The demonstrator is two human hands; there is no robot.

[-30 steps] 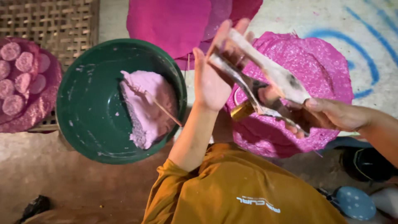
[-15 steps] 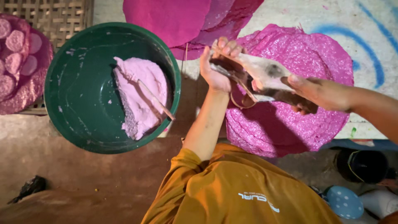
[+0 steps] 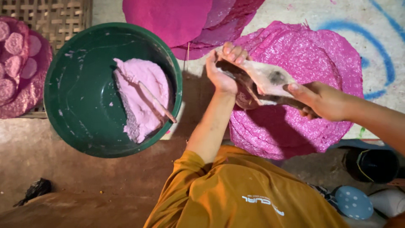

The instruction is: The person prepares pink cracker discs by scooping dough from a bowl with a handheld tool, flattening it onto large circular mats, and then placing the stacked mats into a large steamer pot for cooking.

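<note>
My left hand (image 3: pixel 222 67) grips the upper end of a flat two-leaf tool (image 3: pixel 263 82), pale on top and dark beneath. My right hand (image 3: pixel 322 100) holds its lower end near the handle. The leaves lie pressed together, tilted, just above a stack of glittery pink round sheets (image 3: pixel 312 59) on the floor. Whatever is between the leaves is hidden. To the left stands a green basin (image 3: pixel 76 105) with a lump of pale pink dough (image 3: pixel 141 90) and a thin stick (image 3: pixel 156 101) lying on it.
Smooth magenta sheets (image 3: pixel 168 17) overlap at the top. Several pink discs (image 3: pixel 17 50) rest on a tray over a woven bamboo mat (image 3: pixel 50 14) at far left. A black pot (image 3: pixel 373 164) and a blue dotted lid (image 3: pixel 353 202) sit at bottom right.
The tool's two leaves were spread apart a second ago and are now closed together. Both hands have come lower over the pink stack.
</note>
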